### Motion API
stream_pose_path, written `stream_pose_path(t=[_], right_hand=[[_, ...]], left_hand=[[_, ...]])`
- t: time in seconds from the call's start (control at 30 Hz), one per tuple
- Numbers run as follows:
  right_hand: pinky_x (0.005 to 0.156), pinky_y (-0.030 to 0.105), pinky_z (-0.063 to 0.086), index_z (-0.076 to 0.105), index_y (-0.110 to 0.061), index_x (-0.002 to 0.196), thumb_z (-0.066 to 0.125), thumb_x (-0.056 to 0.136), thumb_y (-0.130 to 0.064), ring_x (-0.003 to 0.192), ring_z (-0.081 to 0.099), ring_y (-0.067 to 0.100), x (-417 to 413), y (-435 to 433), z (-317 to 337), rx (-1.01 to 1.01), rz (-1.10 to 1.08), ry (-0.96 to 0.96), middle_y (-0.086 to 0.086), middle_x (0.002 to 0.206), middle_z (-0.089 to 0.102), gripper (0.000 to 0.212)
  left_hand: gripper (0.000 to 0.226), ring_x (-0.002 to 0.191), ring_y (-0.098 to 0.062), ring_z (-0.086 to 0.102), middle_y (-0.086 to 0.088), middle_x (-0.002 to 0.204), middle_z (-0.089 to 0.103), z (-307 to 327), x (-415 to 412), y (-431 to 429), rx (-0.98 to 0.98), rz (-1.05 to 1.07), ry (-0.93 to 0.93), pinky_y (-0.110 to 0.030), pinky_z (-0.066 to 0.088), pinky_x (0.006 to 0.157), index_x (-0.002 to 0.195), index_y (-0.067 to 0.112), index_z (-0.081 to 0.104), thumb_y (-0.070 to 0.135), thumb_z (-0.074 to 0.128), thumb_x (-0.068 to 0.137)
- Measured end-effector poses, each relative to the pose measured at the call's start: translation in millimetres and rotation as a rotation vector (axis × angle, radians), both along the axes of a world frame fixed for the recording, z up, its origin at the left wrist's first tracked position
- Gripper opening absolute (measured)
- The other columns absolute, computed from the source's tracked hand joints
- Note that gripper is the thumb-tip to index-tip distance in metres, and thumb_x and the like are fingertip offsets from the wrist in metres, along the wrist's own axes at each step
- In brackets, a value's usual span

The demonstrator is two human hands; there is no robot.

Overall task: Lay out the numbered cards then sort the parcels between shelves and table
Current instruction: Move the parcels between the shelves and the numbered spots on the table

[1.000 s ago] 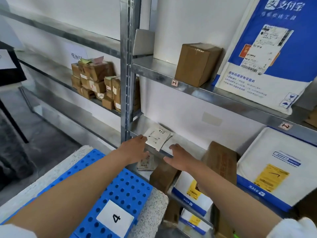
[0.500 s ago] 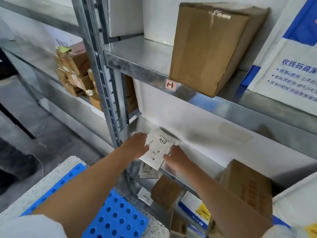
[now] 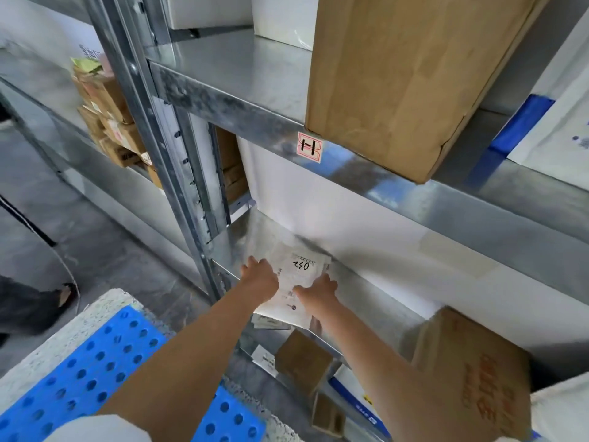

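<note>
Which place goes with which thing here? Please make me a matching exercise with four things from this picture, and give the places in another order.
Things:
1. parcel
2. big box
3. H label
4. blue board

Places:
a. on the table
b. on top of the upper shelf
c. between the left hand and the right hand
d. on that shelf's front edge

Pairs: 1-c, 2-b, 3-d, 4-a.
</note>
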State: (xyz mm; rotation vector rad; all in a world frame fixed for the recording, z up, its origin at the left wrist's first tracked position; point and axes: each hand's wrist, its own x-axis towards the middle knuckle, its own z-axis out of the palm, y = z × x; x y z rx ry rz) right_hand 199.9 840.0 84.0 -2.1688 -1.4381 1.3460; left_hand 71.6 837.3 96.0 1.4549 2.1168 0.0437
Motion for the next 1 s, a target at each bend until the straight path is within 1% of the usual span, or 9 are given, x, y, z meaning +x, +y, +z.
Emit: stream_pose_path(t=[0.1,0.17,0.27,0.4,0.53,0.67,0.77,0.87,1.0], right_hand=[[0.092,0.034,0.049,0.032,-0.003,0.137,0.050,0.092,-0.009,0.118,0.052,0.031,-3,-4,-4,-0.028,-0.063,0.096,0.015,0.135,0.046,0.049],[0.085,0.037,0.055,0.040,-0.005,0.132,0.050,0.089,0.001,0.109,0.059,0.029,-1,-10,-6,-0.016,-0.101,0.178,0.013,0.127,0.056,0.045],[0.081,0.036,0.055,0.043,-0.008,0.128,0.057,0.089,0.001,0.111,0.059,0.028,4,-26,7,0.032,-0.106,0.259,0.009,0.124,0.057,0.042],[0.088,0.040,0.053,0.047,-0.006,0.127,0.057,0.092,-0.002,0.116,0.058,0.028,-2,-52,52,0.110,0.015,0.291,0.004,0.126,0.058,0.037],[0.060,0.022,0.054,0.049,-0.008,0.124,0.054,0.095,-0.008,0.110,0.062,0.027,-16,-93,101,0.186,0.078,0.360,0.001,0.119,0.060,0.030],[0.068,0.029,0.058,0.051,-0.015,0.120,0.057,0.095,-0.018,0.100,0.066,0.020,-24,-164,116,0.208,0.113,0.425,0.001,0.117,0.065,0.026],[0.076,0.034,0.057,0.053,-0.021,0.117,0.059,0.094,-0.019,0.096,0.065,0.015,-27,-228,117,0.200,0.122,0.444,-0.004,0.113,0.065,0.024],[0.071,0.025,0.053,0.055,-0.024,0.108,0.061,0.093,-0.017,0.088,0.062,0.007,-34,-284,112,0.224,0.139,0.428,-0.005,0.107,0.065,0.017],[0.069,0.024,0.053,0.055,-0.019,0.106,0.061,0.093,-0.016,0.087,0.064,0.007,-47,-346,110,0.225,0.201,0.419,-0.004,0.102,0.066,0.014]], left_hand=[[0.035,0.120,-0.032,0.047,-0.016,0.134,0.043,-5,1,-9,0.012,0.107,-0.108,-0.035,0.042,0.085,0.133,0.008,0.040,0.018,0.044,0.099],[0.033,0.112,-0.030,0.056,-0.015,0.122,0.054,-2,-3,-19,0.040,0.203,-0.220,-0.030,0.040,0.077,0.127,0.005,0.049,0.020,0.048,0.099],[0.021,0.089,-0.026,0.061,-0.011,0.094,0.060,6,-16,-42,0.133,0.296,-0.380,-0.030,0.042,0.072,0.098,0.005,0.061,0.025,0.053,0.097],[0.026,0.078,-0.024,0.060,-0.013,0.092,0.069,33,-33,-87,0.328,0.408,-0.519,-0.032,0.048,0.071,0.096,0.006,0.066,0.030,0.058,0.095],[0.023,0.074,-0.022,0.061,-0.009,0.084,0.068,75,-48,-142,0.481,0.434,-0.622,-0.029,0.049,0.064,0.090,0.009,0.067,0.025,0.052,0.099],[0.026,0.061,-0.012,0.050,0.001,0.068,0.059,100,-67,-218,0.539,0.470,-0.674,-0.024,0.042,0.060,0.082,0.005,0.062,0.023,0.052,0.099],[0.032,0.060,-0.014,0.044,-0.007,0.065,0.053,99,-78,-284,0.564,0.421,-0.690,-0.027,0.037,0.061,0.078,-0.003,0.062,0.023,0.056,0.097],[0.038,0.055,-0.011,0.034,-0.007,0.061,0.040,96,-82,-345,0.596,0.396,-0.675,-0.026,0.031,0.056,0.070,-0.007,0.053,0.021,0.056,0.097],[0.034,0.055,-0.014,0.046,-0.015,0.060,0.052,81,-98,-423,0.621,0.450,-0.716,-0.032,0.045,0.057,0.073,-0.004,0.063,0.020,0.058,0.096]])
